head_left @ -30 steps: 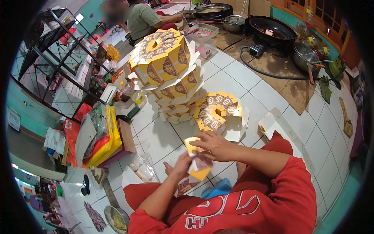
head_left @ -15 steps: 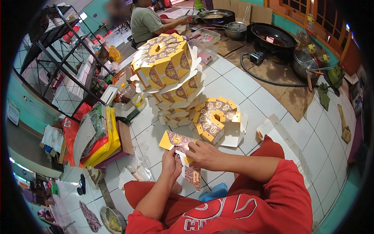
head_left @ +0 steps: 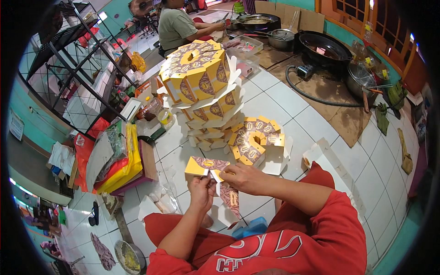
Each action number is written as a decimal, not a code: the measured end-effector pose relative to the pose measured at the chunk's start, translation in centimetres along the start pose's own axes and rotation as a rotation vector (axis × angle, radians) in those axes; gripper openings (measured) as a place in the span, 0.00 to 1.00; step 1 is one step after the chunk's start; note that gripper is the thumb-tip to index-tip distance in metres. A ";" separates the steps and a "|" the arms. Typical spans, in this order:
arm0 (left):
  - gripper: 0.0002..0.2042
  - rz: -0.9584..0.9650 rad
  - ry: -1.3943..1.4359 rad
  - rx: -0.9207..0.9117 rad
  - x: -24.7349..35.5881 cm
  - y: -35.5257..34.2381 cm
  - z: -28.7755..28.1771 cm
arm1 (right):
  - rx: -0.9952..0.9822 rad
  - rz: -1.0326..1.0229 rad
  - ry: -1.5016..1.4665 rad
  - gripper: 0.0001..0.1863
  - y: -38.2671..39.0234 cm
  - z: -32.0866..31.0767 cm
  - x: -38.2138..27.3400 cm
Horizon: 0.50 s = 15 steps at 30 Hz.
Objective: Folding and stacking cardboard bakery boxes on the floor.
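Note:
A partly folded cardboard box [head_left: 209, 163], yellow and brown-patterned outside and white inside, is held between my hands above the tiled floor. My left hand [head_left: 202, 191] pinches its white flaps from below. On the other side, my right hand [head_left: 244, 178] grips its edge with the fingers bent over a flap. A long patterned panel of the same box hangs down below my right hand. Just beyond stands a partial ring of folded boxes [head_left: 251, 145]. Left of that ring rises a tall stack of folded boxes [head_left: 220, 103] in round layers.
A blue plastic item [head_left: 253, 227] lies between my legs, and a long white carton [head_left: 327, 169] by my right knee. Bags and cardboard [head_left: 121, 165] are piled at left. Far back sit a person [head_left: 178, 25], a large black pan [head_left: 324, 48] and a hose [head_left: 300, 91].
The box's upper part has tilted, showing more of its opening, and its hanging panel has swung slightly. Both hands keep their grip. The whole view has shifted a little.

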<state>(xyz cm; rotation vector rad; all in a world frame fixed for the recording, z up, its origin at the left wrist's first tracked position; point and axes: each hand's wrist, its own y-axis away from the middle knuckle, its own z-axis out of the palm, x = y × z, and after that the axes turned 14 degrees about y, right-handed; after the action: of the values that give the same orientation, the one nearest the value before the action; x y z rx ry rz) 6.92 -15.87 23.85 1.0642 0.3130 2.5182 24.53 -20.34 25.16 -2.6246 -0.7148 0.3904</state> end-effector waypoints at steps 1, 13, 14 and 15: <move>0.07 -0.024 -0.010 0.016 -0.5 0.1 0.0 | 0.028 -0.008 -0.010 0.17 0.0 0.1 0.0; 0.03 -0.007 -0.184 0.014 -1.4 0.3 -0.2 | -0.130 -0.030 0.001 0.13 0.0 0.7 0.3; 0.04 -0.003 -0.199 -0.023 -1.5 0.3 -0.3 | -0.110 0.014 -0.018 0.11 -0.1 0.7 0.3; 0.04 -0.009 -0.176 -0.028 -1.5 0.3 -0.4 | -0.088 0.049 -0.045 0.10 -0.1 0.8 0.3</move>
<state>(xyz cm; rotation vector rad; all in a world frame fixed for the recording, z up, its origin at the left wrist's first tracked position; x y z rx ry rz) 7.54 -16.85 22.71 1.2599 0.2315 2.3925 24.47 -19.91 24.44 -2.7287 -0.6979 0.4422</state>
